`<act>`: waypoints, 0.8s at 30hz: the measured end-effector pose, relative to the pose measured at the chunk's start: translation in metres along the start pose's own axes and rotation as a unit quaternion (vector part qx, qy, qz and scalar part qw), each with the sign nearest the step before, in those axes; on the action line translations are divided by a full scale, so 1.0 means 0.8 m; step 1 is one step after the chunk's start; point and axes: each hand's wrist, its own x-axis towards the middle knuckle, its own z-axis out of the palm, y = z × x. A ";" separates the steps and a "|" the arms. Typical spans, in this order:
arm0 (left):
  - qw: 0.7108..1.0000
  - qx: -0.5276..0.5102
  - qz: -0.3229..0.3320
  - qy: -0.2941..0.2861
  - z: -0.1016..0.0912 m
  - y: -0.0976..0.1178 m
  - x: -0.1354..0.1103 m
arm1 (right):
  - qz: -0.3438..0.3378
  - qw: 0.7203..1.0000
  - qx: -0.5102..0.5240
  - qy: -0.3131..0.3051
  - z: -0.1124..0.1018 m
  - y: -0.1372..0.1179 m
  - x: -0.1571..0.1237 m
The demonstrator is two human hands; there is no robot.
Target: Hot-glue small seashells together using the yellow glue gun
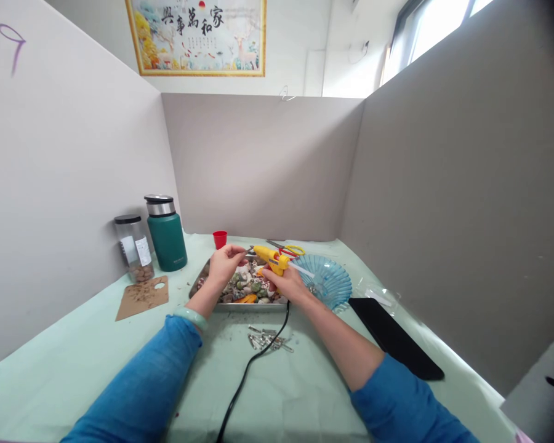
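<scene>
My right hand (pixel 287 284) is closed round the grip of a yellow glue gun (pixel 271 258), whose nozzle points left. Its black cord (pixel 252 363) runs toward me across the table. My left hand (pixel 224 263) pinches something small at the nozzle tip; I cannot make out what. Both hands hover over a metal tray (pixel 204 275) filled with shells and coloured stones. A jade-coloured bangle (pixel 191 317) circles my left wrist.
A blue glass dish (pixel 330 283) lies right of the tray, red and yellow scissors (pixel 289 249) behind it. A red cup (pixel 220 239), green flask (pixel 167 234), jar (pixel 135 248) and cardboard piece (pixel 143 296) stand left. Metal clips (pixel 268 339) and a black slab (pixel 394 337) lie nearer.
</scene>
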 end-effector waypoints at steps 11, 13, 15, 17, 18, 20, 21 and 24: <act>0.999 0.012 0.006 0.035 0.001 0.003 -0.002 | -0.004 1.000 -0.007 -0.012 0.000 -0.007 -0.005; 0.999 0.011 0.005 0.034 0.001 0.002 -0.001 | -0.001 1.000 -0.015 -0.009 0.000 -0.009 -0.006; 0.999 0.010 0.004 0.032 0.001 0.000 0.000 | 0.002 1.000 -0.014 -0.008 0.000 -0.012 -0.007; 0.999 0.006 0.000 0.033 0.000 -0.002 0.002 | 0.004 1.000 -0.011 -0.013 0.000 -0.013 -0.008; 0.999 0.001 -0.002 0.032 0.000 -0.003 0.003 | 0.004 1.000 -0.011 -0.015 0.000 -0.013 -0.008; 0.999 -0.012 -0.007 0.029 0.000 -0.005 0.004 | 0.002 1.000 -0.014 -0.016 0.000 -0.011 -0.007; 0.999 -0.019 -0.009 0.025 -0.001 -0.005 0.005 | 0.001 1.000 -0.015 -0.015 0.000 -0.009 -0.006; 0.999 -0.039 -0.018 0.007 0.000 -0.004 0.004 | -0.002 1.000 -0.010 -0.009 0.000 -0.004 -0.003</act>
